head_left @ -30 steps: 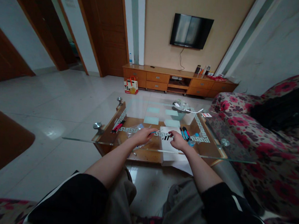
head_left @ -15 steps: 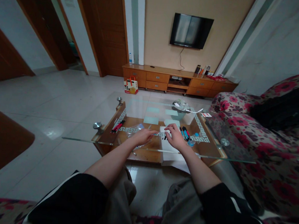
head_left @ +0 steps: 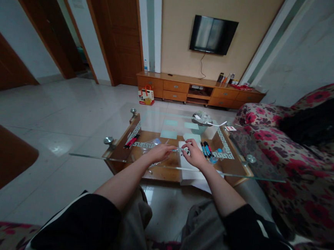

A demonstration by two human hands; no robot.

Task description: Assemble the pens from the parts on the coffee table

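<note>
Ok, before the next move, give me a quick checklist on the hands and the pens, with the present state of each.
1. Left hand and right hand both in view over the glass tabletop: ok.
2. Left hand's hold on the thin piece at its fingertips: cannot tell, too small.
3. Right fingertips touching that piece: cannot tell.
4. Small black pieces by the right hand fully visible: not ok, partly hidden.
5. Red-and-black pens apart from the left hand: ok.
6. Mixed-colour pens grouped together beyond the right hand: ok.
</note>
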